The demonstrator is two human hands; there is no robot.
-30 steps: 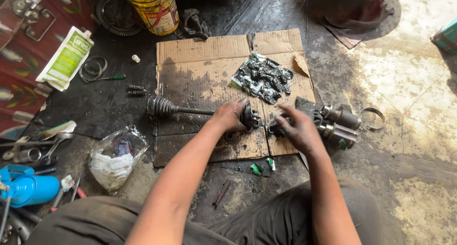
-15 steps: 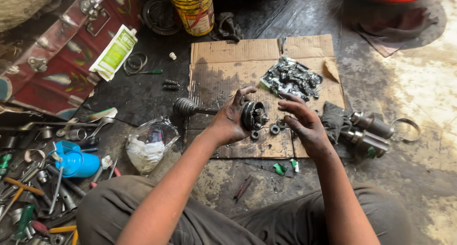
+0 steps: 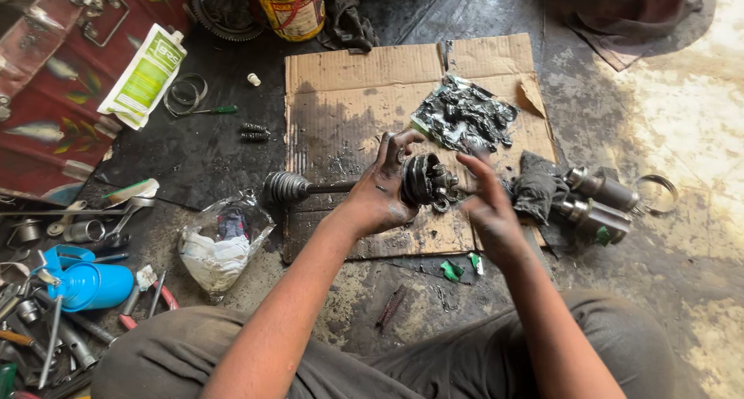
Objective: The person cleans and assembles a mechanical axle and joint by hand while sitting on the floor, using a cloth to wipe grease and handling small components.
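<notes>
My left hand [image 3: 381, 184], black with grease, grips the round joint [image 3: 425, 180] at the end of a drive shaft [image 3: 329, 187] and holds it tilted up off a greasy cardboard sheet [image 3: 349, 81]. The shaft's ribbed rubber boot [image 3: 283, 187] rests at the cardboard's left edge. My right hand [image 3: 490, 205] is just right of the joint with its fingers spread, the fingertips close to the joint's face; whether they touch it is unclear. A crumpled, grease-smeared wrapper [image 3: 463, 118] lies on the cardboard behind the hands.
Two metal shaft stubs [image 3: 598, 199] on a dark rag [image 3: 536, 184] and a clamp ring [image 3: 659, 195] lie at right. At left are a plastic bag [image 3: 221, 240], a blue can [image 3: 87, 284], scattered tools and a white-green tube [image 3: 147, 75]. A yellow bucket [image 3: 291, 8] stands behind.
My left hand has lifted the joint off the cardboard and turned it toward my right hand, which has risen from the small parts on the cardboard. The camera has drawn closer.
</notes>
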